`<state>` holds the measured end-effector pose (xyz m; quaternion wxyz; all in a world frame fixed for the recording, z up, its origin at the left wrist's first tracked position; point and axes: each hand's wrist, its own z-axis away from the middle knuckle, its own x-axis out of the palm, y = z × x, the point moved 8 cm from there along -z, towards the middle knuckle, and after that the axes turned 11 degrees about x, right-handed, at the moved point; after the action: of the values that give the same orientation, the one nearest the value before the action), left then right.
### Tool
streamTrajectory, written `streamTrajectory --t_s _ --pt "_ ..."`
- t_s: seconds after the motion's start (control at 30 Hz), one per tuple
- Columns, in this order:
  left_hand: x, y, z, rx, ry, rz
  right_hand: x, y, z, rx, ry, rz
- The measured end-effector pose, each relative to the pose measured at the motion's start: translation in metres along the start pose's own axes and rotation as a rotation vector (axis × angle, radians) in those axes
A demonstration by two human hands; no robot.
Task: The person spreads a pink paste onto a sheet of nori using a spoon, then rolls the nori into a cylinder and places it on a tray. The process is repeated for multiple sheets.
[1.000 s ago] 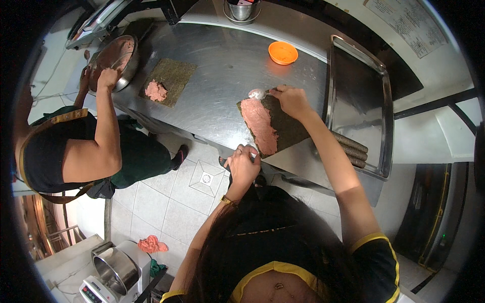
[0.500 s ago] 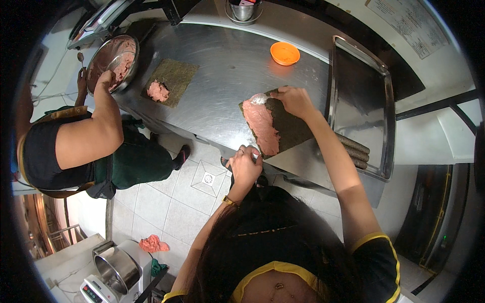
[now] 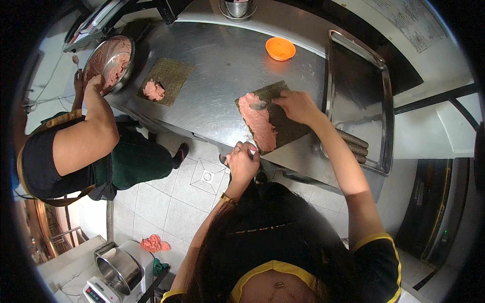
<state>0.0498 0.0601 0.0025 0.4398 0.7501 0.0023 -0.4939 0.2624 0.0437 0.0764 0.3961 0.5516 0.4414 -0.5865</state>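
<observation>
Bunching the fingers of the left hand (image 3: 242,164) at the near edge of the stainless-steel table (image 3: 217,76), right by the near-left corner of a nori sheet (image 3: 289,129); cannot tell whether grasping that corner or only resting against it. Wearing a gold-toned watch (image 3: 228,199) on the same wrist. Laid flat on the surface, from its near edge inward, toward the right end: the nori sheet, coated along its left side with a long strip of pink paste (image 3: 260,123) and bare along its right. Pinching a metal spoon (image 3: 259,105) by the handle in the right hand (image 3: 295,106), above the bare far part of the sheet, with the spoon's bowl on the far end of the strip. At the right end of the surface, a rimmed metal tray (image 3: 388,116), with dark rolls (image 3: 353,145) lying side by side at its near-left corner, partly hidden by the forearm. Toward the left end, a second nori sheet (image 3: 179,83), bearing a paste mound (image 3: 153,91) near its left edge. At the left end, a steel mixing bowl (image 3: 129,68), with a co-worker's hand (image 3: 93,83) reaching inside. Close to the far edge, an orange bowl (image 3: 277,56); beyond that edge, a metal pail (image 3: 237,9).
</observation>
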Motion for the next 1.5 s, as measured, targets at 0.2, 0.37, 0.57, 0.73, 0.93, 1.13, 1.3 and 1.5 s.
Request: streamTrajectory --t_s 0.2,0.37,0.57,0.73,0.93,1.13,1.3,1.5 --pt "0.003 0.000 0.000 -0.023 -0.009 0.035 0.001 -0.009 0.056 0.070 -0.143 -0.038" --pt "0.006 -0.005 0.000 -0.017 0.001 0.038 0.004 -0.018 0.082 0.053 -0.220 -0.049" --pt "0.004 -0.004 -0.001 -0.008 0.007 0.028 -0.003 -0.026 0.104 0.054 -0.239 -0.024" --pt "0.004 -0.004 -0.002 -0.013 0.004 0.018 -0.004 -0.028 0.113 0.009 -0.211 -0.029" --pt "0.000 0.000 0.000 0.018 0.023 -0.011 -0.033 -0.022 0.112 0.068 -0.247 -0.074" --pt "-0.001 0.001 0.000 0.025 0.039 0.002 -0.027 -0.027 0.101 0.104 -0.189 -0.122" --pt "-0.001 0.000 -0.001 0.056 0.048 0.033 -0.011 -0.045 0.093 0.014 -0.095 -0.051" --pt "0.003 -0.007 0.000 0.037 0.048 0.062 -0.004 -0.058 0.098 -0.024 -0.191 0.036"
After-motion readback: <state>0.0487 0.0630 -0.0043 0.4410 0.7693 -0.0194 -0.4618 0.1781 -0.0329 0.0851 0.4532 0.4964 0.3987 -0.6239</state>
